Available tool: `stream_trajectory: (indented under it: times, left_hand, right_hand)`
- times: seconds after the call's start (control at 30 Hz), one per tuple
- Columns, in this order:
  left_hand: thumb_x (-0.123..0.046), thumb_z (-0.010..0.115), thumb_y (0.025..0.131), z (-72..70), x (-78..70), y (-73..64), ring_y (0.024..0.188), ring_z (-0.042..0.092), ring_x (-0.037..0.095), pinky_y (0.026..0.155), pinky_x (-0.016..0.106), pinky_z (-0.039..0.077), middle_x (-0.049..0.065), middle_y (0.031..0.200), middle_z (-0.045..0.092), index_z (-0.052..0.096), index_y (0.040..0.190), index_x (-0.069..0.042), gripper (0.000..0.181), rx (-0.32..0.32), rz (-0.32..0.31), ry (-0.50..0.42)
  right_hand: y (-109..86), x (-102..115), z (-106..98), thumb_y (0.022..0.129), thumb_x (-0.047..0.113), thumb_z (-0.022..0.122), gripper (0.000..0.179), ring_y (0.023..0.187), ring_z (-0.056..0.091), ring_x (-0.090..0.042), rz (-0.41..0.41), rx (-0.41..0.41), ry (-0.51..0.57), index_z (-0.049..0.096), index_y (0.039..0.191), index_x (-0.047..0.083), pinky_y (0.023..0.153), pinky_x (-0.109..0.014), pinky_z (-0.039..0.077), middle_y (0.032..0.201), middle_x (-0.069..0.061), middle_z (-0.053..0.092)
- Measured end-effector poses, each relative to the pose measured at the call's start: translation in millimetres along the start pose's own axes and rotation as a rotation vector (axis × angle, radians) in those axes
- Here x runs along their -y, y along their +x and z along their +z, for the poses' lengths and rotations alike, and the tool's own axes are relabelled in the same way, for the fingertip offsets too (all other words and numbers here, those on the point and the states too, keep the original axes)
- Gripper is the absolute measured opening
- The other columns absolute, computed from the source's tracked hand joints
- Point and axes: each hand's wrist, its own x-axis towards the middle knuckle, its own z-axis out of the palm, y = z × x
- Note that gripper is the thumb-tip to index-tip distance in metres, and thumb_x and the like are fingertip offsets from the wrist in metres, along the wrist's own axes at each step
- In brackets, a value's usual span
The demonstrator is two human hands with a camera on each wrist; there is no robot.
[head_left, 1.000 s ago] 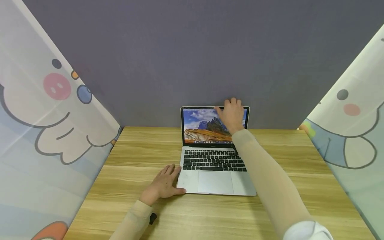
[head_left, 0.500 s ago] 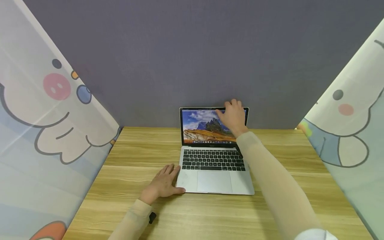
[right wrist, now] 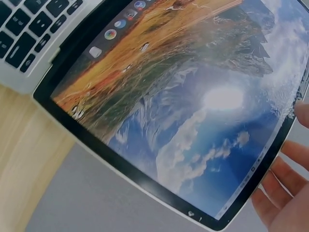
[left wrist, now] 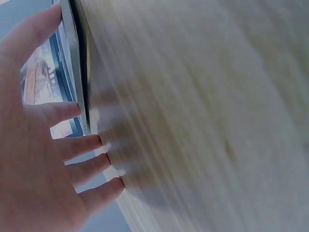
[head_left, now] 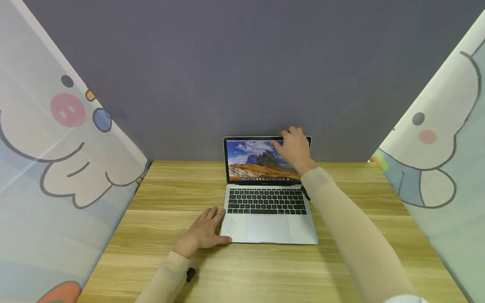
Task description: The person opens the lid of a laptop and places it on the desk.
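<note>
A silver laptop (head_left: 236, 229) stands open on the wooden table, its screen (head_left: 254, 162) lit with a mountain picture. My right hand (head_left: 293, 147) holds the screen's top edge near the right corner. In the right wrist view its thumb (right wrist: 302, 114) lies on the front bezel, while the fingers (right wrist: 285, 176) reach behind the lid. At the laptop's front left corner rests my left hand (head_left: 202, 231), fingers extended and spread. Its thumb (left wrist: 41, 26) is on the corner, the index finger lies along the left side, and the other fingertips touch the table.
A grey partition (head_left: 189, 84) rises behind the table (head_left: 166, 198), close behind the screen. Cartoon-printed curtains (head_left: 26, 181) flank the table on the left and right. Wood surface extends on both sides of the laptop and in front of it.
The whole view has shifted slightly left. My right hand and forearm have moved a little right along the lid, uncovering more of the keyboard's right side. The left hand keeps its place.
</note>
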Motion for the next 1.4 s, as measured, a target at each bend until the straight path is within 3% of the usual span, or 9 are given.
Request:
stream_trajectory:
  times: [0.23, 0.47, 0.8, 1.1, 1.27, 1.4]
  left_hand:
    - [-0.068, 0.071, 0.082, 0.2, 3.5, 1.9, 0.149, 0.023, 0.046, 0.120, 0.060, 0.023, 0.026, 0.162, 0.026, 0.033, 0.160, -0.011, 0.103, -0.013, -0.006, -0.004]
    - [-0.067, 0.075, 0.080, -3.2, 4.9, 4.8, 0.147, 0.027, 0.046, 0.116, 0.063, 0.028, 0.025, 0.160, 0.031, 0.036, 0.158, -0.011, 0.104, -0.018, -0.001, 0.002]
    - [-0.062, 0.078, 0.080, -7.7, 5.5, 5.3, 0.146, 0.031, 0.045, 0.112, 0.065, 0.033, 0.023, 0.158, 0.034, 0.040, 0.157, -0.011, 0.099, -0.036, -0.006, -0.016]
    - [-0.051, 0.074, 0.089, -8.2, 4.8, 6.2, 0.143, 0.035, 0.045, 0.110, 0.065, 0.036, 0.024, 0.154, 0.039, 0.044, 0.154, -0.010, 0.083, -0.053, -0.001, -0.025]
    - [-0.045, 0.071, 0.093, -7.8, 4.6, 5.2, 0.137, 0.043, 0.045, 0.107, 0.064, 0.041, 0.025, 0.148, 0.045, 0.047, 0.151, -0.009, 0.073, -0.097, 0.014, -0.014]
    - [-0.039, 0.071, 0.095, -6.0, 5.5, 1.9, 0.130, 0.049, 0.045, 0.102, 0.063, 0.046, 0.025, 0.140, 0.051, 0.050, 0.148, -0.005, 0.066, -0.129, 0.037, -0.026]
  right_hand:
    - [-7.8, -6, -5, 0.101, 0.032, 0.063, 0.044, 0.117, 0.051, -0.039, -0.094, 0.005, -0.005, 0.065, 0.130, -0.001, 0.101, -0.053, 0.045, 0.126, -0.021, 0.058]
    - [-25.5, -16, -13, 0.100, 0.028, 0.066, 0.035, 0.108, 0.059, -0.037, -0.200, -0.017, 0.013, 0.071, 0.118, -0.002, 0.097, -0.051, 0.049, 0.115, -0.020, 0.065]
    - [-56.9, -26, -19, 0.098, 0.026, 0.067, 0.030, 0.092, 0.065, -0.037, -0.232, -0.038, 0.029, 0.075, 0.104, -0.003, 0.077, -0.051, 0.057, 0.100, -0.019, 0.070]
    - [-92.4, -33, -15, 0.098, 0.019, 0.068, 0.021, 0.067, 0.060, -0.024, -0.203, -0.039, 0.115, 0.074, 0.092, 0.000, 0.057, -0.041, 0.051, 0.084, -0.013, 0.068]
    - [-108.4, -39, -13, 0.096, 0.019, 0.068, 0.020, 0.066, 0.060, -0.024, -0.176, -0.097, 0.166, 0.073, 0.086, 0.002, 0.056, -0.042, 0.051, 0.082, -0.012, 0.069]
    - [-122.2, -43, -12, 0.094, 0.017, 0.070, 0.018, 0.076, 0.066, -0.030, -0.159, -0.119, 0.206, 0.074, 0.087, 0.000, 0.065, -0.046, 0.056, 0.085, -0.014, 0.072]
